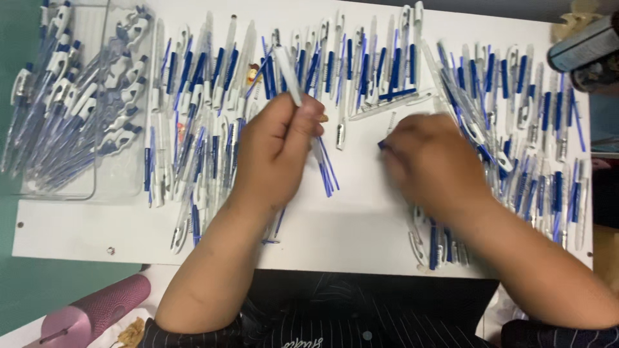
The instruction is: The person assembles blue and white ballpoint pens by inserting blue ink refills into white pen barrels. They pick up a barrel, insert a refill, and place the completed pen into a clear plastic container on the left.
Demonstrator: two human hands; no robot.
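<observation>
While rows of pen parts cover the white desk (361, 238), the left hand (274, 151) grips a clear pen barrel (288, 76) upright with several blue refills (327, 173) beneath, fingers closed. Pen assembly looks mid-step; inserting a refill would call for alignment. The right hand (429, 161) is blurred, its grip impossible to tell. Finished pens fill a clear tray (97, 187) at left.

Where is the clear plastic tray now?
In the head view, the clear plastic tray lies at the table's far left, full of assembled pens.
</observation>
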